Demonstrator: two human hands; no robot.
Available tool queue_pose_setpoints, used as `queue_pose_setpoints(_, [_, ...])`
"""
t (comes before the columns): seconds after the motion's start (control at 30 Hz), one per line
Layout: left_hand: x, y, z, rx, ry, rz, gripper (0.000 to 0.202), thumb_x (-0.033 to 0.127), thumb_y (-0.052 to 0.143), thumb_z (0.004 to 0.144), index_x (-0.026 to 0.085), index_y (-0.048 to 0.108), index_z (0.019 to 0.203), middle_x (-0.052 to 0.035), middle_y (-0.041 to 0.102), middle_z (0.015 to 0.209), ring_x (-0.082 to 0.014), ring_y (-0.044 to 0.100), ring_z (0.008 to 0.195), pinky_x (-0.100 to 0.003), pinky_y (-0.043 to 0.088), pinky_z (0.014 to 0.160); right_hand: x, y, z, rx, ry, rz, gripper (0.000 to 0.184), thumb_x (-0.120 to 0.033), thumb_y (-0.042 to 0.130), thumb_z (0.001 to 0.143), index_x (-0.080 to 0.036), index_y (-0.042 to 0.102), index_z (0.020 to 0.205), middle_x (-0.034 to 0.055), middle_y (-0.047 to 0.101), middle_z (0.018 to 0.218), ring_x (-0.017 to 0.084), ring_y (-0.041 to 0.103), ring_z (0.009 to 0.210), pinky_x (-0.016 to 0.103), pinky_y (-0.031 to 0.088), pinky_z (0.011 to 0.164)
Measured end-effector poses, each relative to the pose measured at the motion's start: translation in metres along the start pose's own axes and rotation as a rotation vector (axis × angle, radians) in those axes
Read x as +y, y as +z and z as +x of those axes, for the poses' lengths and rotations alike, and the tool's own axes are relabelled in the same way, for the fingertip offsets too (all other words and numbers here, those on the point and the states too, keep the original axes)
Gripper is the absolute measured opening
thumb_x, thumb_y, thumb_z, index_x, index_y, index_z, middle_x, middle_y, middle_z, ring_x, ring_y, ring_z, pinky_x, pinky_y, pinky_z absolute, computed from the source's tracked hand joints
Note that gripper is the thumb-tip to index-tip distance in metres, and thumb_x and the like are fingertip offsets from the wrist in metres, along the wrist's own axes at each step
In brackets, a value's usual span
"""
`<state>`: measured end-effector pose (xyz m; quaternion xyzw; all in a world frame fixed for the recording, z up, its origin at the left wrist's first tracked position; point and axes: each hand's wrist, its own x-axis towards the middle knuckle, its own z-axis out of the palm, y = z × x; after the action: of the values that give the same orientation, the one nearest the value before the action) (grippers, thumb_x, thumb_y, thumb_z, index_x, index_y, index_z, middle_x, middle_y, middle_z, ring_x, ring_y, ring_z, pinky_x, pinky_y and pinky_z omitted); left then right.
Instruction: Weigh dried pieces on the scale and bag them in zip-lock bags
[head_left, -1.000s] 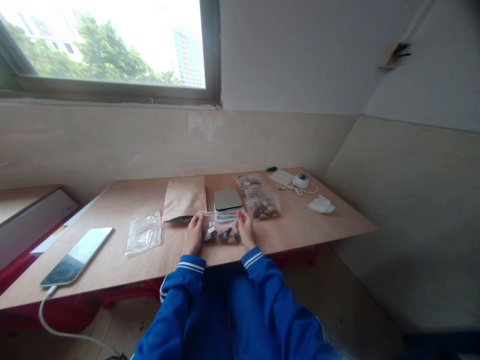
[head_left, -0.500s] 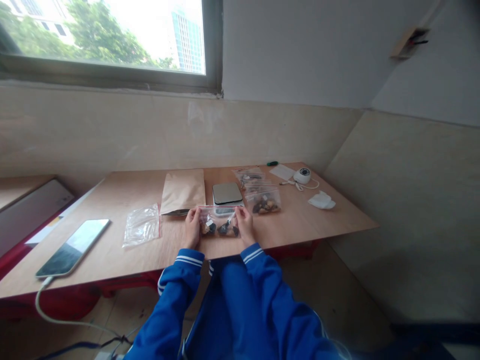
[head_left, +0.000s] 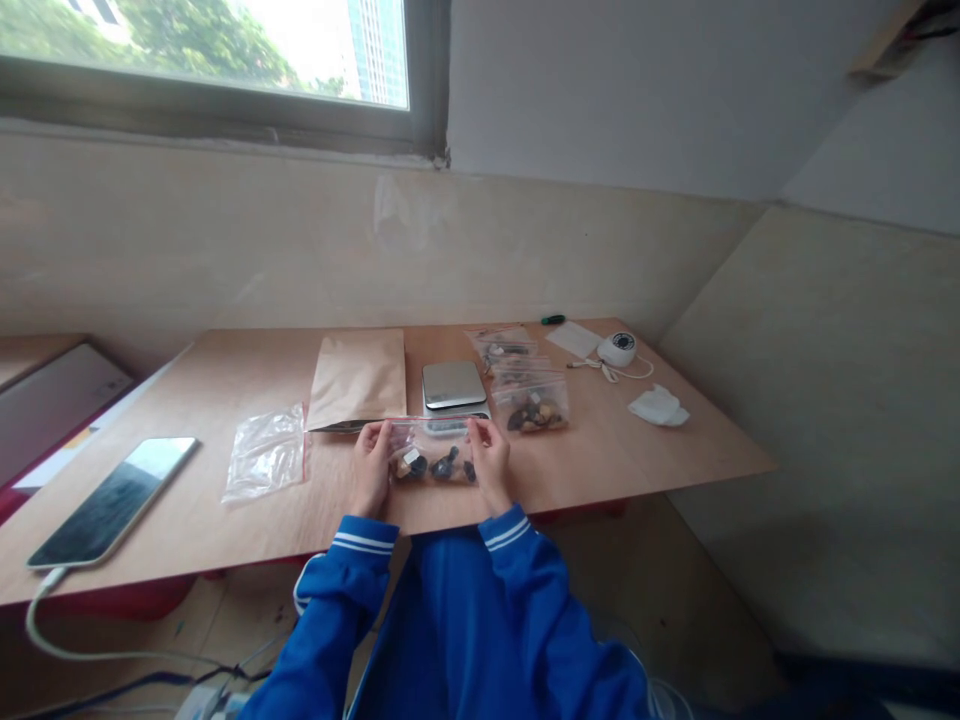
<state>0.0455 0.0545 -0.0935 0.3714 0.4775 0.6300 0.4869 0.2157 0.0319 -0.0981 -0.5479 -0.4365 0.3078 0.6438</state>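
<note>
Between hands (head_left: 431,462): zip bag (head_left: 433,450) gripped both ends, dark and tan pieces inside.

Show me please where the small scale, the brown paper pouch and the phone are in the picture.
small scale (head_left: 452,383), head view, on its metal weighing plate.
brown paper pouch (head_left: 358,377), head view, on the middle of its flat face.
phone (head_left: 112,500), head view, on its dark screen.
</note>
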Motion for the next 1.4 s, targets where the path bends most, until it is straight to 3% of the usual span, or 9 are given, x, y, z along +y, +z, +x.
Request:
queue_pose_setpoints(0.3, [0.005,0.000,-0.003,0.036,0.038,0.050,0.033,0.048,0.066,0.074,0.018,0.055,0.083,-0.0011,0.065,0.074,-0.0151,0.065,0.069,-0.026,0.052,0.063,-0.008,-0.001,-0.005,0.003,-0.065,-0.092,0.032,-0.045,0.052,0.087,-0.016,0.064,0.085,0.0003,0.063,0.067,0.014,0.058,0.061,0.024,0.047,0.060])
queue_pose_setpoints(0.5, [0.010,0.001,-0.008,0.092,-0.012,0.105,0.033,0.052,0.057,0.080,0.020,0.053,0.085,0.0016,0.057,0.075,-0.0147,0.060,0.069,-0.030,0.053,0.065,-0.052,0.005,-0.017,-0.012,-0.146,-0.150,0.027,-0.041,0.054,0.088,-0.017,0.063,0.081,0.0003,0.063,0.068,0.012,0.056,0.058,0.022,0.046,0.057])
queue_pose_setpoints(0.6, [0.026,0.009,-0.021,0.226,0.145,0.282,0.036,0.049,0.046,0.088,0.019,0.052,0.106,-0.0071,0.058,0.105,-0.0204,0.058,0.102,-0.038,0.047,0.091,-0.084,0.009,-0.019,-0.081,-0.264,-0.243,0.024,-0.038,0.053,0.090,-0.018,0.064,0.081,0.0001,0.064,0.069,0.010,0.053,0.054,0.021,0.043,0.055])
queue_pose_setpoints(0.7, [0.052,0.026,-0.047,0.342,0.383,0.422,0.051,0.042,0.049,0.089,0.018,0.036,0.131,-0.0149,0.037,0.140,-0.0247,0.037,0.131,-0.044,0.031,0.109,-0.109,0.014,-0.021,-0.068,-0.338,-0.292,0.024,-0.037,0.052,0.091,-0.019,0.065,0.083,0.0005,0.066,0.072,0.009,0.053,0.053,0.020,0.043,0.055])
queue_pose_setpoints(0.8, [0.078,0.046,-0.082,0.193,0.632,0.530,0.057,0.035,0.051,0.089,0.021,0.028,0.139,-0.0129,0.030,0.146,-0.0247,0.027,0.138,-0.047,0.022,0.114,-0.127,0.016,-0.025,-0.051,-0.385,-0.332,0.025,-0.037,0.051,0.092,-0.019,0.065,0.083,0.0003,0.067,0.073,0.008,0.052,0.052,0.020,0.042,0.054])
queue_pose_setpoints(0.93, [0.090,0.065,-0.116,-0.052,0.677,0.566,0.059,0.031,0.051,0.090,0.023,0.026,0.142,-0.0131,0.024,0.150,-0.0265,0.021,0.141,-0.049,0.023,0.113,-0.138,0.010,-0.030,-0.091,-0.425,-0.413,0.023,-0.035,0.049,0.093,-0.020,0.065,0.088,0.0009,0.067,0.076,0.010,0.056,0.058,0.019,0.043,0.056])
queue_pose_setpoints(1.13, [0.060,0.065,-0.127,-0.209,0.706,0.659,0.050,0.026,0.056,0.087,0.023,0.037,0.134,-0.0158,0.038,0.139,-0.0285,0.038,0.131,-0.049,0.037,0.104,-0.137,-0.038,-0.018,0.000,-0.458,-0.554,0.024,-0.035,0.050,0.093,-0.019,0.067,0.085,0.0017,0.069,0.076,0.009,0.055,0.054,0.020,0.044,0.056])
queue_pose_setpoints(1.27, [0.043,0.074,-0.131,-0.509,0.519,0.629,0.029,0.022,0.041,0.094,0.024,0.045,0.123,-0.0082,0.057,0.105,-0.0160,0.062,0.089,-0.031,0.053,0.079,-0.143,-0.083,-0.013,0.059,-0.419,-0.636,0.023,-0.037,0.055,0.090,-0.019,0.067,0.083,0.0020,0.069,0.076,0.011,0.057,0.055,0.022,0.045,0.057])
queue_pose_setpoints(1.4, [0.042,0.089,-0.133,-0.551,0.507,0.577,0.022,0.021,0.039,0.094,0.024,0.055,0.109,-0.0097,0.053,0.117,-0.0190,0.056,0.109,-0.036,0.048,0.092,-0.154,-0.111,-0.019,0.062,-0.395,-0.655,0.023,-0.038,0.057,0.089,-0.019,0.068,0.084,0.0018,0.068,0.075,0.012,0.058,0.057,0.022,0.046,0.058])
